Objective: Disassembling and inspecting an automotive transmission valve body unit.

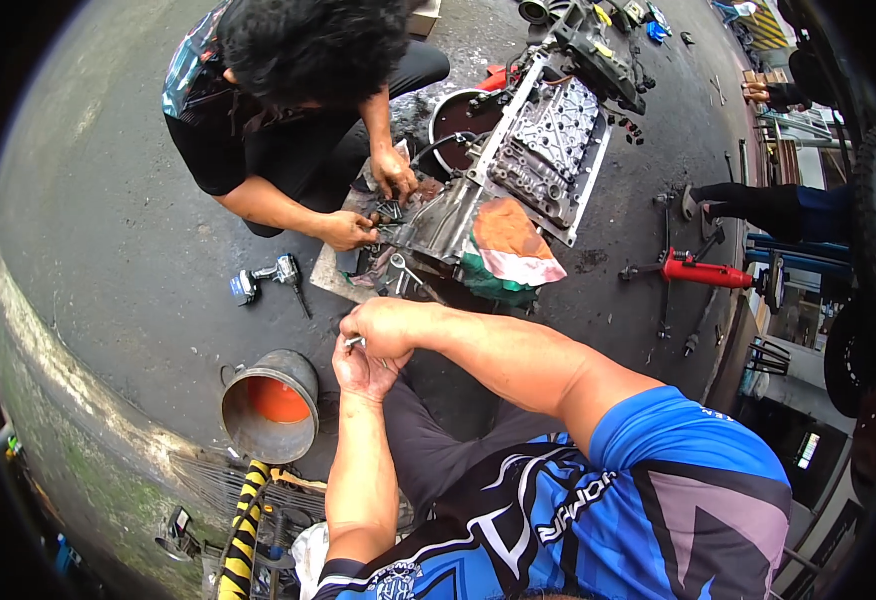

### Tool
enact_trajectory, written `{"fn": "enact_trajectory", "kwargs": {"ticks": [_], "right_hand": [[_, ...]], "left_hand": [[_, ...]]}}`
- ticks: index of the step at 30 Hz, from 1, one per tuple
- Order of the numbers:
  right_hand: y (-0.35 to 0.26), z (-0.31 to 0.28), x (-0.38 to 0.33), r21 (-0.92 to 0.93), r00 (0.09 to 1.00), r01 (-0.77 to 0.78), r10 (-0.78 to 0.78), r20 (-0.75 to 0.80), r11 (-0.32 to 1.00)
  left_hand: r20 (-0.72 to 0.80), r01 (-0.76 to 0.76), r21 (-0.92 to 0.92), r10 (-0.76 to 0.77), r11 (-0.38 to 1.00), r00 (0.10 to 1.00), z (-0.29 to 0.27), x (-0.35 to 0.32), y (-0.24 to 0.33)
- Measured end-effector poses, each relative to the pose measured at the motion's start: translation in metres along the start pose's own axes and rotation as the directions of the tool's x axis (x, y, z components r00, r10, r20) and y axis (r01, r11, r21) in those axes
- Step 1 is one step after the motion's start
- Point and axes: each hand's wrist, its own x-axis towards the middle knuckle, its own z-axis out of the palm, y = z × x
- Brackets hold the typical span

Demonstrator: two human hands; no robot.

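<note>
Close together before my knees, both hands meet over one small silvery bolt point(355, 342). My right hand point(383, 325) reaches across from the right with its fingers curled down and pinched at the bolt. Palm up beneath it, my left hand point(363, 370) is cupped closed; the right hand covers most of its fingers and contents. Just beyond my hands lies a ratchet wrench point(399, 262) beside a flat board point(333, 275). Farther off stands a greasy metal transmission housing point(438, 222) with an exposed valve body point(548, 140). An orange, white and green rag point(513, 245) drapes over its near side.
A co-worker point(308, 110) crouches at far left, both hands among small bolts by the housing. A cordless impact driver point(270, 280) lies left, near a metal bucket point(270, 440) with reddish liquid. A basin of dark fluid point(448, 125) and a red jack point(703, 270) stand beyond.
</note>
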Motion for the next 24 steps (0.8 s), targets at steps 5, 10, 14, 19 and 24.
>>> {"fn": "enact_trajectory", "kwargs": {"ticks": [5, 10, 14, 19, 24], "right_hand": [[0.006, 0.015, -0.101, -0.064, 0.996, 0.082, -0.08, 0.026, 0.995], [0.028, 0.017, -0.201, -0.144, 0.988, 0.152, -0.156, -0.019, 0.978], [0.041, 0.001, -0.268, -0.337, 0.997, 0.08, -0.073, 0.033, 0.938], [0.068, -0.007, -0.318, -0.387, 0.99, 0.102, -0.056, 0.126, 0.916], [0.084, 0.006, -0.34, -0.373, 0.985, 0.167, -0.169, 0.028, 0.913]], "left_hand": [[-0.027, -0.15, 0.329, 0.168, 0.932, 0.985, -0.041, 0.001, -0.093], [0.021, -0.26, 0.557, 0.299, 0.789, 0.954, -0.09, 0.004, -0.167], [-0.04, -0.261, 0.521, 0.329, 0.812, 0.944, -0.103, 0.022, -0.246], [-0.003, -0.28, 0.606, 0.354, 0.745, 0.935, -0.12, 0.033, -0.289], [-0.01, -0.239, 0.552, 0.293, 0.799, 0.956, -0.132, 0.037, -0.3]]}}
